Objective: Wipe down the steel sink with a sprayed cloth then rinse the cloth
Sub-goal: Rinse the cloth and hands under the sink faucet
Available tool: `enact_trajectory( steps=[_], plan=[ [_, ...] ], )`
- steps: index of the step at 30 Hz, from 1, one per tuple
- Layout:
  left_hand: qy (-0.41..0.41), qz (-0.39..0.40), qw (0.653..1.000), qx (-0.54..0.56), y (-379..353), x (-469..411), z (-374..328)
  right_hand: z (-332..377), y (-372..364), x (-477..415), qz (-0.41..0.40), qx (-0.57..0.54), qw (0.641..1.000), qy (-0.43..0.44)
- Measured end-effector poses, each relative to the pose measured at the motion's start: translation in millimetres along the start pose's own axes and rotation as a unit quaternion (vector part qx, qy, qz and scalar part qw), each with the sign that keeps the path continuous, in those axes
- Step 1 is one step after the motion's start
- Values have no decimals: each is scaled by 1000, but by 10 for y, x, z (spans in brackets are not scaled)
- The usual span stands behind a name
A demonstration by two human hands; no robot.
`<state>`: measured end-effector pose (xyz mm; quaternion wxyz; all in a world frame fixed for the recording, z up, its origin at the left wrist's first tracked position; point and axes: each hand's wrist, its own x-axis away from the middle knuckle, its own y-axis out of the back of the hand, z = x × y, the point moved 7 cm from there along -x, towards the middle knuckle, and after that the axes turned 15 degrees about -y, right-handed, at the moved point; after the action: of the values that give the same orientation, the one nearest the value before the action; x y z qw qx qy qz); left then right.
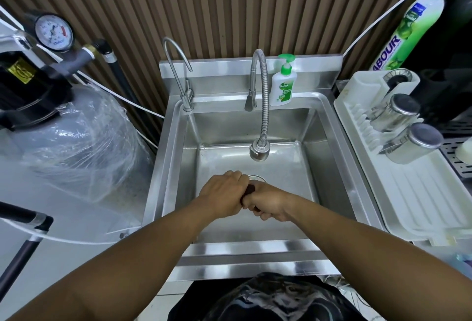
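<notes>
The steel sink [329,165] fills the middle of the head view. Over its basin my left hand [224,193] and my right hand [270,204] are pressed together, both fists closed around a dark cloth [249,190]. Only a small dark bit of the cloth shows between the fists; the rest is hidden inside them. The hands are just in front of the drain [257,178]. The flexible spray tap [260,151] hangs above and behind the hands, and no water is seen running from it.
A second thin tap [178,70] stands at the sink's back left. A soap pump bottle [283,86] sits on the back ledge. To the right, a white drain rack [419,200] holds two steel cups [398,126]. A plastic-wrapped tank [76,137] is at the left.
</notes>
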<state>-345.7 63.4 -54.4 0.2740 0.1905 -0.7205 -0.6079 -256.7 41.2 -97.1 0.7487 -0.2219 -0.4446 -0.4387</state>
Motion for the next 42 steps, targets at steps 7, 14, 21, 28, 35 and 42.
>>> enact_trajectory(
  steps=[7,14,21,28,35,42],
  plan=[
    [54,100,991,-68,-95,-38,9,147,38,1,-188,341,919,65],
    [123,108,976,144,-247,-103,27,236,83,179,-341,517,767,167],
    [119,140,926,329,-292,-109,-4,292,67,237,-404,542,680,284],
    [138,173,874,432,-237,-89,-46,245,88,194,-411,540,665,314],
    [129,103,931,325,-122,-138,136,292,265,132,-387,412,809,162],
    [66,-77,995,5,237,-67,120,108,262,-25,-174,67,982,26]
  ],
)
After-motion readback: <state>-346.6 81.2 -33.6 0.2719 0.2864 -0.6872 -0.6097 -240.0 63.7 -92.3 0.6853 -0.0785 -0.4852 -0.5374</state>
